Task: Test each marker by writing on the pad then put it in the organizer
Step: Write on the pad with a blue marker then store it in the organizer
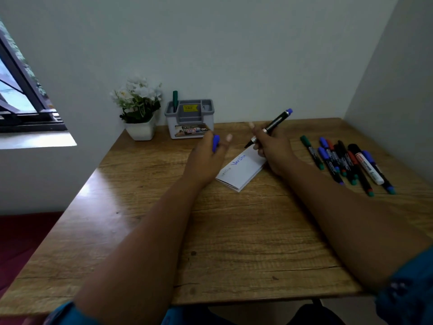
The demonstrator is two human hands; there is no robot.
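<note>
My right hand (271,146) grips an uncapped blue marker (273,126), its tip pointing down-left just above the white pad (241,171). Blue handwriting shows on the pad. My left hand (208,153) holds the marker's blue cap (215,143) to the left of the pad. The grey and white organizer (189,118) stands at the back of the table, with one green marker (175,100) upright in its left slot. Several capped markers (346,160) in blue, green, red and black lie in a loose row at the right.
A white pot of white flowers (139,109) stands left of the organizer. The wooden table (187,231) fits into a corner, with walls behind and at the right. A window is on the left.
</note>
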